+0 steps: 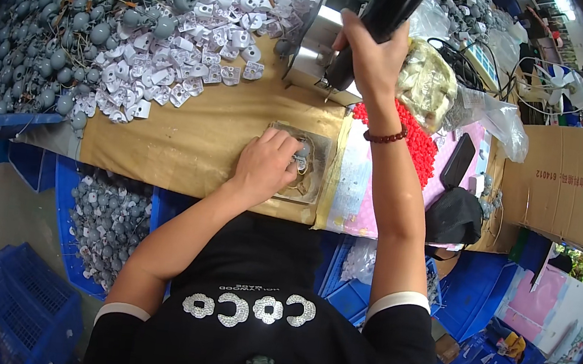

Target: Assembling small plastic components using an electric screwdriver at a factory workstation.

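My left hand (264,164) bends over a clear plate-like fixture (307,188) at the table's near edge. Its fingertips press on a small grey rounded part (303,150) sitting in the fixture; a bit of white and metal shows beside it. My right hand (376,54) is raised at the far side, wrapped round a black electric screwdriver (393,9). The driver slants down to the left, its thin tip over the front of a metal box (310,60). A large heap of white plastic pieces (207,41) lies beyond my left hand.
Grey ball-shaped parts (70,31) with wires pile at the far left. Red small pieces (413,142), a bag (428,79), a phone (458,161) and a black cloth item (454,216) lie right. A cardboard box (560,186) stands farther right. Blue crates (22,302) sit below.
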Demonstrator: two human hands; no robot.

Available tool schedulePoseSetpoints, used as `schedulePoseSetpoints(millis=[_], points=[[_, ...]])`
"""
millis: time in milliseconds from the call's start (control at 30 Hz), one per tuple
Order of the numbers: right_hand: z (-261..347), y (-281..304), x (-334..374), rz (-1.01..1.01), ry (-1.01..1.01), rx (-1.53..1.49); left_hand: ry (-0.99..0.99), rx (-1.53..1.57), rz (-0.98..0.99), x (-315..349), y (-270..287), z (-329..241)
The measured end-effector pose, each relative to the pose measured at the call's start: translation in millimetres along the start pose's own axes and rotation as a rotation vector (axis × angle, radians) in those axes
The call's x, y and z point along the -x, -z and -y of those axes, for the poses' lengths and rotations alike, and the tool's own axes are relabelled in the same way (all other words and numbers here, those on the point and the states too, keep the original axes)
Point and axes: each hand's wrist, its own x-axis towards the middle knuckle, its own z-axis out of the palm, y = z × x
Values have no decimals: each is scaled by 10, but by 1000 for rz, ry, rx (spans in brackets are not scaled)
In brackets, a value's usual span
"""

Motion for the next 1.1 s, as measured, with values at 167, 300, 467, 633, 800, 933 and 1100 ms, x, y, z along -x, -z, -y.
schedulePoseSetpoints(millis=[167,300,467,633,800,933,1100], points=[[255,140,511,29,-100,-217,-8,-1,-19,-25,-21,16],[360,169,969,47,-90,-208,-22,-45,-40,-21,-47,40],[272,160,1263,-4,-59,-250,-18,-41,-59,-24,-60,26],[184,156,1337,-5,-8,-264,-21,-49,-69,-31,-74,19],[165,174,1394,14,15,-180,-45,-56,-101,-25,-65,7],[149,180,1441,19,18,-127,-75,-64,-125,-25,-70,11],[100,198,1449,43,64,-75,-83,-65,-136,-32,-69,23]])
